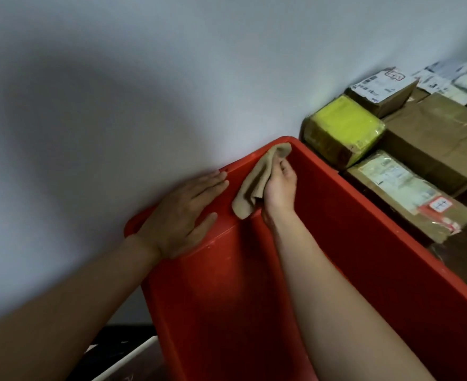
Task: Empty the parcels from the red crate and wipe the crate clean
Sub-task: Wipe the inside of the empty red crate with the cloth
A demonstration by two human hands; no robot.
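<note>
Pale grey-white wall (116, 78) fills the background, shadowed at the left, and a white-edged thing (127, 361) too cropped to identify shows at the bottom left. Next comes the left hand (182, 215), fingers straight and spread, palm pressed flat on the left rim of the red plastic crate (350, 243), apparently to steady it. No parcels show in the part of the crate's inside that is visible, so emptying looks finished and wiping is the step in hand. A crumpled beige cloth (257, 177) lies against the crate's far corner, its top on the rim and a loose tail hanging below. The right hand (280, 188) is curled round the cloth, fingers pinching it against the inner wall. Just beyond the crate's right rim are the parcels: a yellow-wrapped block (345, 125), a labelled brown paper parcel (408, 193) and large brown cardboard boxes (433, 138), stacked close together on a dark surface that may be floor or desk. A hard stroke could slide the crate if the left palm lifts, nudging that close stack or scraping the wall. The loosely bunched cloth may slip from the grip or skip the corner seam, leaving dirt there.
</note>
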